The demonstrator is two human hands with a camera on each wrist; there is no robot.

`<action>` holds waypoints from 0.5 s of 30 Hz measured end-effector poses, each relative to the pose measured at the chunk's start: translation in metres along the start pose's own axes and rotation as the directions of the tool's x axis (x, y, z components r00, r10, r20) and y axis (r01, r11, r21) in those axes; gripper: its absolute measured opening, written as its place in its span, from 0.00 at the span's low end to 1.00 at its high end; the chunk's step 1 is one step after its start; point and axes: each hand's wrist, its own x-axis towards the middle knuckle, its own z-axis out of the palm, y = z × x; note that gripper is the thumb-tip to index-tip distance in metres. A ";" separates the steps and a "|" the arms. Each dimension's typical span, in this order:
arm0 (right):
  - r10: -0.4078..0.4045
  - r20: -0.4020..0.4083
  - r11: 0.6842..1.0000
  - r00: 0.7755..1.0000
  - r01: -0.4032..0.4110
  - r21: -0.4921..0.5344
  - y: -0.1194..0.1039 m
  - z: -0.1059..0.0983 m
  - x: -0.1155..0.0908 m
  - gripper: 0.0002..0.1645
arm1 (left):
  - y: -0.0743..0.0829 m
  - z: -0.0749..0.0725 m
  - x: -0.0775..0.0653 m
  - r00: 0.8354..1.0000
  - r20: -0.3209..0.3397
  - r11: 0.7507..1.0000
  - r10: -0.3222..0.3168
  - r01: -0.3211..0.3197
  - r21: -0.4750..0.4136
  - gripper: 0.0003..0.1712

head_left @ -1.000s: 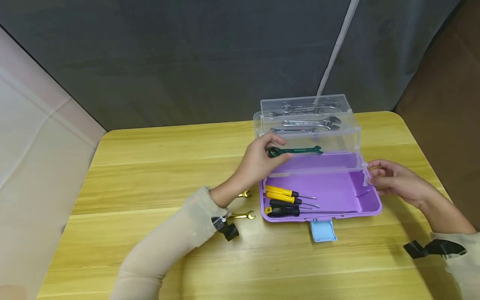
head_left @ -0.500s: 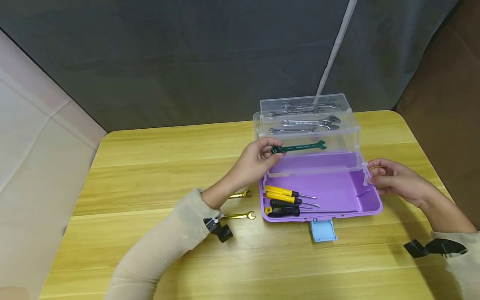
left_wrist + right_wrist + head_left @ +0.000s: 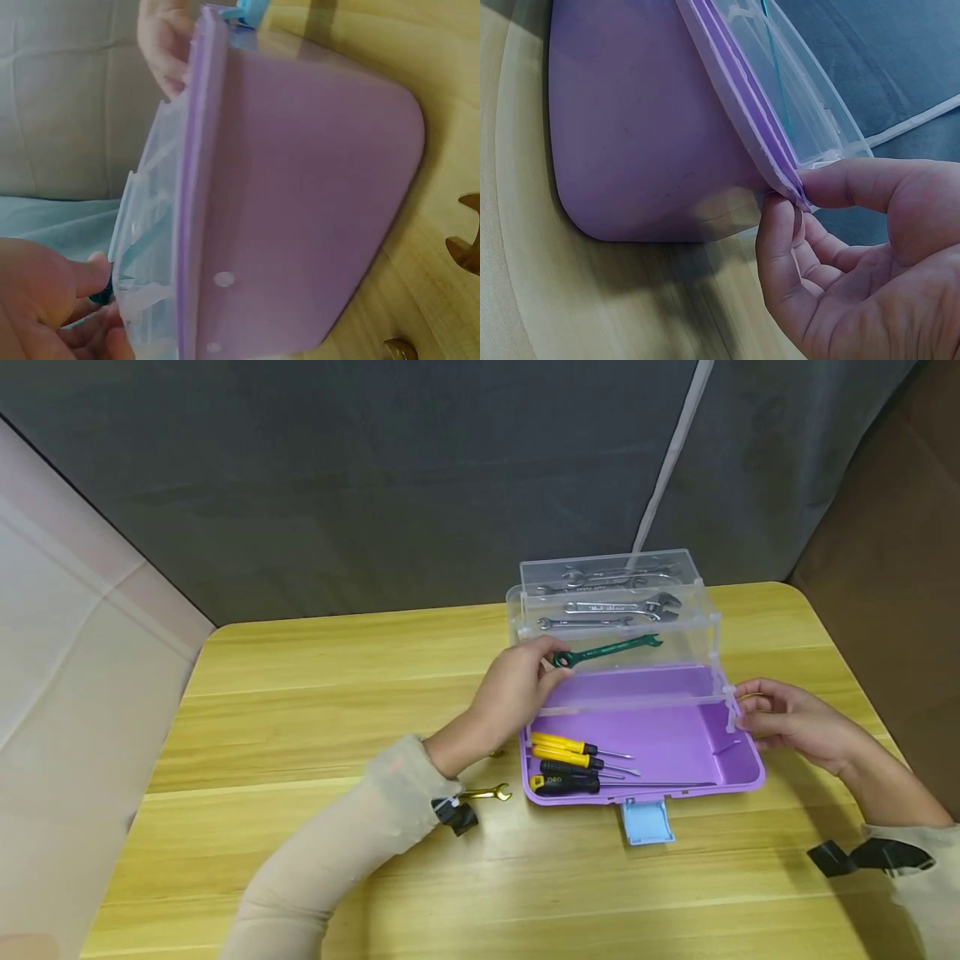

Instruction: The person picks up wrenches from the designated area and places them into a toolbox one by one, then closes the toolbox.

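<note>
My left hand (image 3: 517, 683) pinches a green wrench (image 3: 611, 649) by its ring end, the open jaw end pointing right and slightly up. It is over the lower clear tray (image 3: 690, 652) of a purple toolbox (image 3: 652, 727). In the left wrist view, the thumb (image 3: 90, 274) and fingers lie at the tray's edge, with most of the wrench hidden or blurred behind the clear plastic. My right hand (image 3: 798, 727) grips the toolbox's right rim, thumb inside and fingers outside, as the right wrist view shows at the purple rim (image 3: 742, 127).
Several silver wrenches (image 3: 615, 607) lie in the upper clear tray. Yellow and black screwdrivers (image 3: 562, 757) rest at the left of the toolbox's bottom. A gold wrench (image 3: 491, 792) lies on the table under my left wrist, another mostly hidden. A blue latch (image 3: 648, 823) hangs in front.
My left hand drew back slightly left, then moved right again with the green wrench. The wrench's right end has tilted upward. My right hand stays on the rim.
</note>
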 end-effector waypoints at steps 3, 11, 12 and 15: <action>0.000 0.003 1.000 1.000 0.000 0.005 0.000 0.000 0.000 0.17 | 0.000 0.004 0.001 1.000 -0.008 0.996 0.005 -0.004 0.090 0.19; -0.006 0.006 1.000 1.000 0.005 0.008 0.001 -0.001 0.001 0.17 | 0.001 0.014 0.007 1.000 -0.019 0.957 0.000 0.006 0.289 0.17; -0.006 0.006 1.000 1.000 0.006 0.011 0.001 -0.001 0.001 0.17 | 0.002 0.015 0.008 1.000 -0.021 0.952 -0.003 0.009 0.305 0.16; -0.012 0.011 1.000 1.000 0.011 0.024 0.001 -0.002 0.001 0.17 | 0.003 0.018 0.011 1.000 -0.026 0.935 -0.007 0.016 0.355 0.12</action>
